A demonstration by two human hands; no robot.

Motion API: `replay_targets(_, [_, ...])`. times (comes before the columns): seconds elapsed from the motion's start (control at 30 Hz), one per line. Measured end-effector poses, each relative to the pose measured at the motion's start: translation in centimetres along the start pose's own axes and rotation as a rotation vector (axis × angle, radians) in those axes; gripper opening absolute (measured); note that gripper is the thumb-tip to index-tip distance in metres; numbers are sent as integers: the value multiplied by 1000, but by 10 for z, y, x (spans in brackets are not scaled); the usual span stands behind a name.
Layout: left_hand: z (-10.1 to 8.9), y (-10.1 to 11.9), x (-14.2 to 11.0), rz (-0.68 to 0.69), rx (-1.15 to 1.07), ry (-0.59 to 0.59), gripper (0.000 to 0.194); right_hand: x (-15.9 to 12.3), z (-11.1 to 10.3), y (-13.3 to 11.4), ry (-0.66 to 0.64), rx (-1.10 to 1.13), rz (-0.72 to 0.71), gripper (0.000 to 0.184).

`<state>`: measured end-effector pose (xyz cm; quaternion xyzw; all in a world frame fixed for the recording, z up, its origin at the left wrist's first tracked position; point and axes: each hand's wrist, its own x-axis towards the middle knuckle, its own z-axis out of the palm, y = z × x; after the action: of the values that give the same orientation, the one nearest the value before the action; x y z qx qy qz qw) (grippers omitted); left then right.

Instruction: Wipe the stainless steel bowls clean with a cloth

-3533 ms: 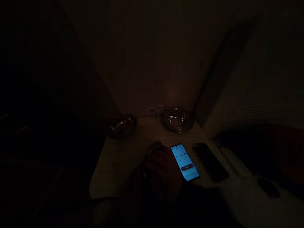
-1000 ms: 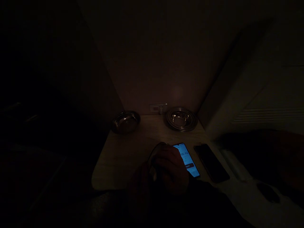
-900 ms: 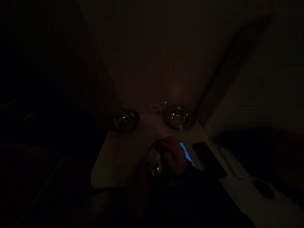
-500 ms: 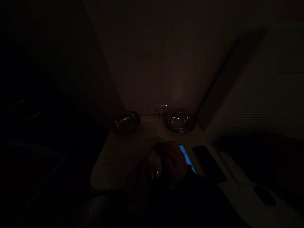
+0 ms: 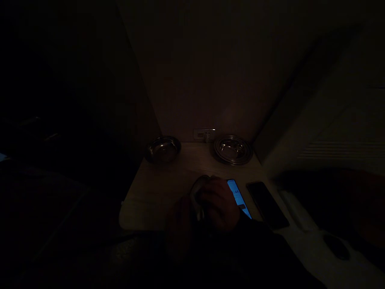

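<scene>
Dish (image 5: 197,200): Shiny, metal, probably a bowl. Located between the two hands at the near part of the table (image 5: 147,196). Too dark to tell whether touching the wood or lifted.
Right hand (image 5: 221,204): Curled over the right side of the dish, apparently clamped on it.
Left hand (image 5: 178,226): Close against the left side of the dish. Lost in shadow, so cannot tell whether gripping or merely resting.
Bowl (image 5: 163,150): Metal, set down at the back left of the table, apart from both hands.
Plates (image 5: 233,150): Metal, round, seemingly nested, set down at the back right, near the wall socket (image 5: 204,133).
Lit phone (image 5: 240,198): Glowing blue just beside the right hand and partly hidden by it. Showing digits ending in 44.
Dark phone (image 5: 267,204): Lying flat to the right of the lit phone, apart from both hands.
Done: Set down at the back, bowl and plates alike. Gathered between the hands, the dish. Impossible to confirm any finished change to it in such dim light.
Left: Judged mid-handling, with the dish not yet released. Impossible to tell how much handling remains.
</scene>
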<state>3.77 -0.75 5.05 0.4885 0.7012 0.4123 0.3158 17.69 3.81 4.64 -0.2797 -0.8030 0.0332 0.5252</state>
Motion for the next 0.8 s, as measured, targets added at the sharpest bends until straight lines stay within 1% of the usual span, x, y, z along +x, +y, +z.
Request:
replay_targets(0.03, [-1, -1, 0, 20, 4, 29, 45, 0, 0, 2, 12, -15, 49, 27])
replay_targets(0.07, [-1, -5, 0, 49, 22, 41, 36, -1, 0, 2, 27, -33, 100, 29])
replay_targets(0.1, [-2, -10, 0, 102, 56, 42, 33, -3, 1, 1, 29, -33, 121, 30])
replay_targets(0.13, [-3, -16, -1, 155, 87, 42, 34, -5, 1, -1, 5, -20, 101, 30])
replay_targets(0.23, [1, -32, -2, 189, 130, 128, 37, -9, 5, -8, -38, 30, -53, 30])
replay_targets(0.27, [3, -34, -4, 194, 141, 137, 37, -10, 7, -10, -23, 36, -69, 30])
replay_targets(0.3, [6, -35, -6, 207, 151, 141, 37, -10, 8, -10, 3, 36, -42, 30])
replay_targets(0.33, [9, -34, -8, 226, 167, 172, 37, -10, 10, -10, 36, 31, 20, 30])
replay_targets(0.4, [14, -29, -14, 272, 219, 288, 40, -12, 14, -11, 105, 18, 168, 33])
replay_targets(0.47, [15, -25, -17, 279, 231, 341, 35, -19, 20, -15, 153, -6, 272, 37])
replay_targets(0.5, [14, -23, -18, 257, 221, 350, 32, -24, 24, -20, 161, -17, 295, 40])
replay_targets(0.6, [5, -26, -15, 187, 122, 268, 29, -44, 37, -34, 186, -31, 305, 44])
replay_targets(0.67, [-2, -31, -11, 180, 83, 224, 32, -54, 43, -42, 164, -35, 289, 44])
replay_targets(0.8, [-13, -40, -1, 195, 30, 174, 35, -59, 45, -48, 130, -60, 218, 42])
